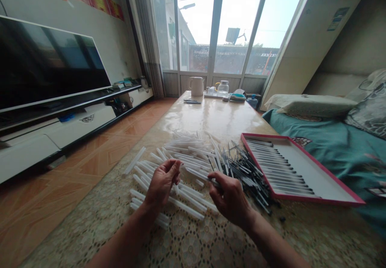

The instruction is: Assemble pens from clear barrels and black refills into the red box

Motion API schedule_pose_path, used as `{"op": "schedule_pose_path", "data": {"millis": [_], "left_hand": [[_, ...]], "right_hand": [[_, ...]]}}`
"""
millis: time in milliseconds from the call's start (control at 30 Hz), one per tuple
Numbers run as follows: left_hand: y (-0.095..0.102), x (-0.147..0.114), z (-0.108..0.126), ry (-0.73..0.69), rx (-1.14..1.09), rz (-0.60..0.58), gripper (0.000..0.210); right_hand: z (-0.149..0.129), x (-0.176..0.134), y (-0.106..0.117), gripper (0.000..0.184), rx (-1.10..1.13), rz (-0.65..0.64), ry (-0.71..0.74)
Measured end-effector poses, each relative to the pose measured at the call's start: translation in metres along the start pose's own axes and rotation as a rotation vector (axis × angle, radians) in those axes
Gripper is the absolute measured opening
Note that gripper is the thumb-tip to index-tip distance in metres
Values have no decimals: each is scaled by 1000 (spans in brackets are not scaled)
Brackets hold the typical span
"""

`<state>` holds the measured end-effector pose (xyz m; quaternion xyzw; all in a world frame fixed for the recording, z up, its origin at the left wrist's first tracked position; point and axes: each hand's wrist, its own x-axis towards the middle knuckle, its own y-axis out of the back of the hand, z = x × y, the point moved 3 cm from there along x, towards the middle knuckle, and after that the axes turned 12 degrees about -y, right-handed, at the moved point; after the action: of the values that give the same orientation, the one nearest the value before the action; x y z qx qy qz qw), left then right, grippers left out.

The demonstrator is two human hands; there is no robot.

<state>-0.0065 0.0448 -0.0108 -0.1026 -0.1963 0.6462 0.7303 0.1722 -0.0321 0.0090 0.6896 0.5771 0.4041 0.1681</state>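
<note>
White tubes (187, 209) and dark-tipped sticks (249, 170) lay within easy reach

The left hand (163, 177) was pinched, thumb against fingertips, above the white tubes; whether anything sat in that pinch, I could not tell. The right hand (229, 195) was curled, its fingers closed on what seemed a thin grey piece (215, 182), just beside the dark-tipped sticks. Each heap lay nearest one hand, presumably to spare reaching across. To the right, a shallow box (304, 157) held a row of slim pieces (280, 171), dark ends all facing one way, probably for neatness. Its pink rim likely checked rolling. A jug (196, 86) and a glass pot (223, 88) stood at the far end of the table (199, 115), perhaps to leave working room.
</note>
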Motion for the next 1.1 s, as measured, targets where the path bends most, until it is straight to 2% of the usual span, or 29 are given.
{"op": "schedule_pose_path", "data": {"millis": [400,500,633,767,900,1100], "left_hand": [[-4,-3,-10,43,45,-103,27],[-7,-5,-7,56,77,-93,30],[-13,-10,-4,60,62,-109,33],[-17,-15,-5,26,43,-102,29],[-18,-20,-7,1,56,-56,27],[-20,-23,-8,-41,66,-129,23]], "right_hand": [[0,0,-1,14,-89,-30,52],[3,2,-1,16,-216,-11,102],[0,4,2,19,-444,77,189],[-7,4,3,19,-518,118,236],[-8,3,2,23,-447,60,171],[4,6,3,27,-165,-143,-41]]}}
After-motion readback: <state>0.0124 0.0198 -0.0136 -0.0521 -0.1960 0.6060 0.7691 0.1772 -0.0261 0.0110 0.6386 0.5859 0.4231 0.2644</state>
